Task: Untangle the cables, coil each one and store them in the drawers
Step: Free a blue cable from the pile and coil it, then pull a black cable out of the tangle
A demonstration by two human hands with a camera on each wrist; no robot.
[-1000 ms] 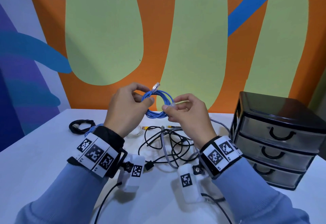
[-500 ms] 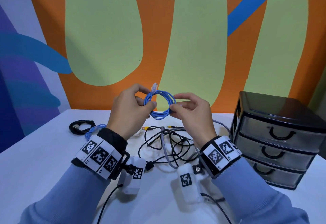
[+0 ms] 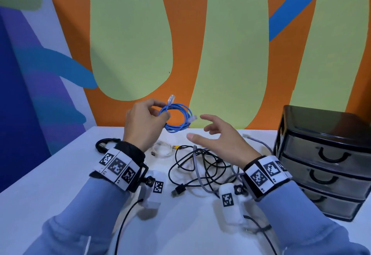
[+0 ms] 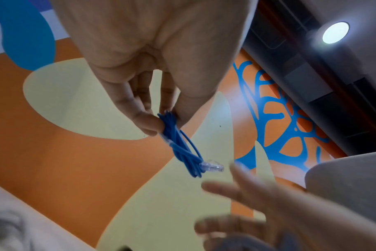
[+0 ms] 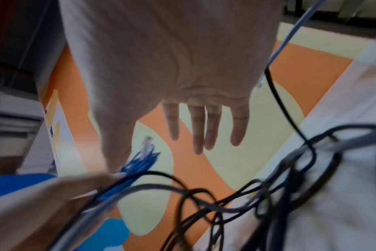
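One coiled blue cable (image 3: 177, 118) is being pinched by the left grip (image 3: 143, 123); the right grip (image 3: 217, 138) is being held wide — no writing readable; three drawers (image 3: 329, 172) counted.

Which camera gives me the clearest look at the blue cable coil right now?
The head view: the blue cable coil shows as a full loop, both clear plugs visible, pinched by the left hand. The left wrist view shows it edge-on, with one plug. The right wrist view shows it blurred, behind dark cables.
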